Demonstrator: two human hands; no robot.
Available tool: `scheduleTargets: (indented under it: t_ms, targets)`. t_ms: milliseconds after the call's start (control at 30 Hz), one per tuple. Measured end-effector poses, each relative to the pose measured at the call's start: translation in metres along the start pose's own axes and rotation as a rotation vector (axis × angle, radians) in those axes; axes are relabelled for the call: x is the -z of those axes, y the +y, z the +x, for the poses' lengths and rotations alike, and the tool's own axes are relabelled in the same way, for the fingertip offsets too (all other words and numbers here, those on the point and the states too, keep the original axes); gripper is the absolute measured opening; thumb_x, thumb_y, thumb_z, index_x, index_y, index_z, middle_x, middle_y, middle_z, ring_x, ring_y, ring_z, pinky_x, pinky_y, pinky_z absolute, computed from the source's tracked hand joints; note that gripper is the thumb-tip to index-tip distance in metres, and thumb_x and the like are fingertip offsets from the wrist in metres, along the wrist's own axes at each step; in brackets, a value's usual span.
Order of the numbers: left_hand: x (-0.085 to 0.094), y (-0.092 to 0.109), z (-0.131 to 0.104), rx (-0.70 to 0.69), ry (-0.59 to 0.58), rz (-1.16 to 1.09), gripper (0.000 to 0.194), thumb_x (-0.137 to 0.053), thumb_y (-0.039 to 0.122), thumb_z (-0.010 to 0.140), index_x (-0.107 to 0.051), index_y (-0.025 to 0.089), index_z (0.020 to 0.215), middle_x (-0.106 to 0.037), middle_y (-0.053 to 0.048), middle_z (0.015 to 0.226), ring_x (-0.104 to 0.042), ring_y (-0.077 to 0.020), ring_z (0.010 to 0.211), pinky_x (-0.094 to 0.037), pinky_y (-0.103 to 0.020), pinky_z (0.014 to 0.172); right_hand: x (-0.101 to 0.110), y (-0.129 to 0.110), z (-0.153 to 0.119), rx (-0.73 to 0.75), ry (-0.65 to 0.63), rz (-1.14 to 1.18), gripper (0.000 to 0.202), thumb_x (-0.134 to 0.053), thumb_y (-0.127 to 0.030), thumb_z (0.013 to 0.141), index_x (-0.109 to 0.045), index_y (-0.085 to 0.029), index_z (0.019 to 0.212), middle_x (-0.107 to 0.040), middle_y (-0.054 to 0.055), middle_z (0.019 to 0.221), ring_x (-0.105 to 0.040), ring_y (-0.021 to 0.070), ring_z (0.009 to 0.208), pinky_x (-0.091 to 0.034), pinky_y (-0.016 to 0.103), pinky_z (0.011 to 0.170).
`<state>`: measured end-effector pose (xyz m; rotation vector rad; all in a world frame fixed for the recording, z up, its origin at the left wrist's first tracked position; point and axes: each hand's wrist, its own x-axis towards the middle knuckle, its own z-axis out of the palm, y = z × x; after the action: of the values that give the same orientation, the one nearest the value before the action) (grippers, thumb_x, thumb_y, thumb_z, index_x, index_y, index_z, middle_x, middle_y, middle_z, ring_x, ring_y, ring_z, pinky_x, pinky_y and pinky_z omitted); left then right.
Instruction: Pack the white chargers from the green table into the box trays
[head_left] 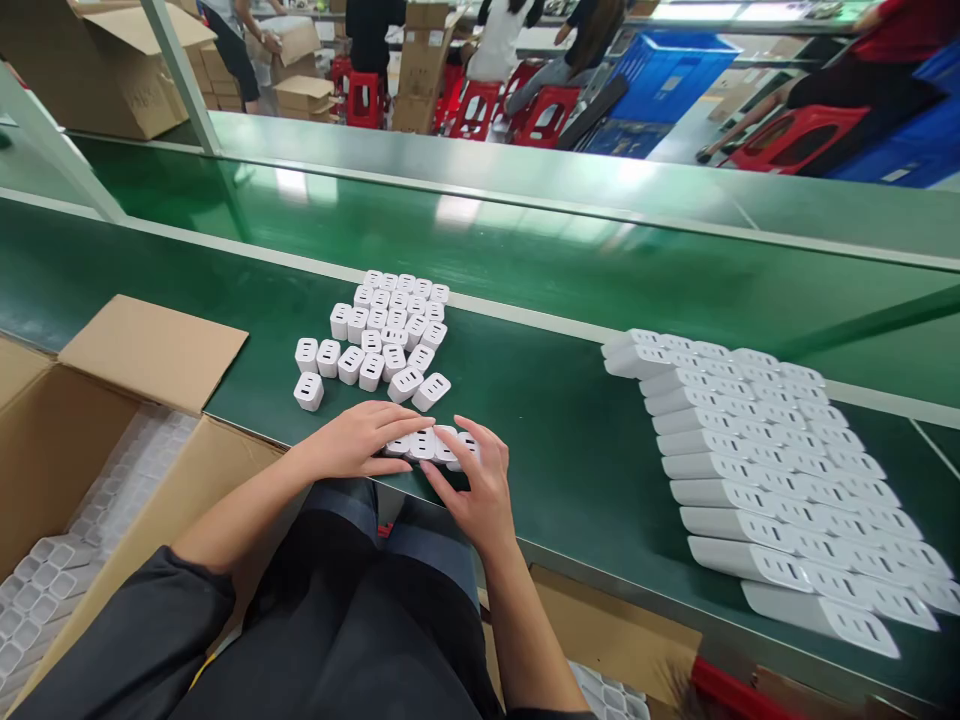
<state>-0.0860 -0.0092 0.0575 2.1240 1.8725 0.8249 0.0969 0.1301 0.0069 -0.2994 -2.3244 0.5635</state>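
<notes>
At the near edge of the green table point(555, 440), a short row of white blocks with dark slots point(422, 443) stands between my two hands. My left hand point(367, 438) presses its fingers round the left end of the row. My right hand point(476, 475) has thumb and fingers round the right end. Just beyond my hands is a loose cluster of similar white blocks point(371, 370), some tilted. On the right, several tight rows of the same white blocks point(757, 480) stand side by side.
An open cardboard box point(142, 350) at the left holds clear plastic trays point(45, 590). Behind the table runs a green conveyor point(525, 240) with a metal rim. Farther back are people on red stools point(547, 115) and blue crates point(667, 75).
</notes>
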Motion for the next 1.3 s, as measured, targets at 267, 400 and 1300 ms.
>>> scheduleTargets:
  t_ms: [267, 400, 1300]
  targets:
    - [0.022, -0.014, -0.047, 0.581, 0.646, 0.444, 0.047, -0.066, 0.043, 0.089, -0.056, 0.023, 0.131, -0.056, -0.014, 0.124, -0.053, -0.0326, 0.119, -0.043, -0.05, 0.102, 0.003, -0.002, 0.0, -0.023, -0.005, 0.021, 0.043, -0.067, -0.03, 0.09, -0.055, -0.029, 0.132, -0.053, 0.012, 0.132, -0.052, 0.0323, 0.121, -0.045, 0.054, 0.099]
    - [0.028, -0.027, -0.067, 0.73, 0.543, 0.276, 0.05, -0.063, 0.037, 0.088, -0.051, 0.023, 0.135, -0.062, -0.009, 0.114, -0.058, -0.0281, 0.105, -0.048, -0.046, 0.094, 0.002, 0.0, -0.001, -0.028, -0.007, 0.023, 0.044, -0.068, -0.031, 0.09, -0.055, -0.029, 0.133, -0.053, 0.012, 0.132, -0.052, 0.0322, 0.121, -0.045, 0.054, 0.099]
    - [-0.005, -0.014, -0.059, 0.398, 0.354, -0.344, 0.073, -0.06, 0.02, 0.088, -0.027, 0.029, 0.152, -0.056, -0.01, 0.129, -0.055, -0.0227, 0.122, -0.045, -0.044, 0.107, 0.003, -0.003, -0.002, -0.099, -0.025, 0.037, 0.047, -0.067, -0.032, 0.09, -0.054, -0.033, 0.135, -0.052, 0.01, 0.135, -0.05, 0.0318, 0.124, -0.045, 0.055, 0.102]
